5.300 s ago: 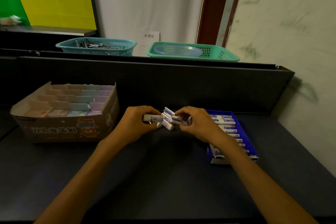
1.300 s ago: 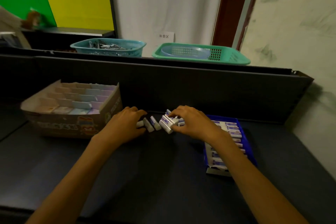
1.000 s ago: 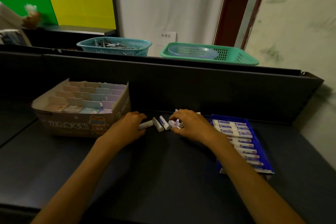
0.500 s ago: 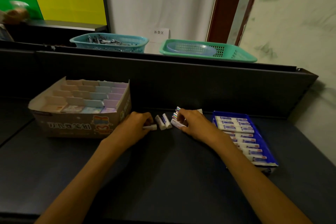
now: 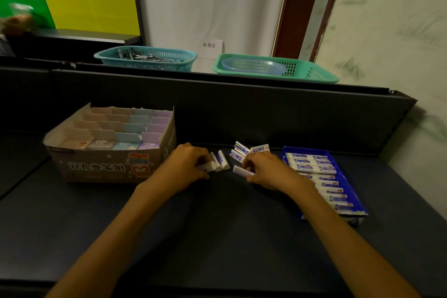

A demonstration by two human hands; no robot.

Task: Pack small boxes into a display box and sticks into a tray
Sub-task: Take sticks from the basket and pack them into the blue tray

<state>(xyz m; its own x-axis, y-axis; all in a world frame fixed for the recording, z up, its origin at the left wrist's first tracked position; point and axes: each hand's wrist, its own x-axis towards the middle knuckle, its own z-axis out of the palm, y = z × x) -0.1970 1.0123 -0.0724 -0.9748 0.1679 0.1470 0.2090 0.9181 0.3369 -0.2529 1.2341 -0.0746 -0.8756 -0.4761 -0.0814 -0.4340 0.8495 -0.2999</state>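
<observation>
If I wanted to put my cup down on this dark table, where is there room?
The table is bare in front of the display box and around the forearms. It is crowded between the left hand and right hand, where loose sticks lie, and at the blue tray.

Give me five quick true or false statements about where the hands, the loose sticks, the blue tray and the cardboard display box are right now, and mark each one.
1. The blue tray lies to the right of both hands. True.
2. The cardboard display box is empty. False: rows of small pastel boxes fill it.
3. The left hand touches loose sticks on the table. True.
4. The right hand is inside the blue tray. False: it rests on the table, left of the tray, over a stick.
5. The tray holds no sticks. False: a row of sticks lies in it.
</observation>
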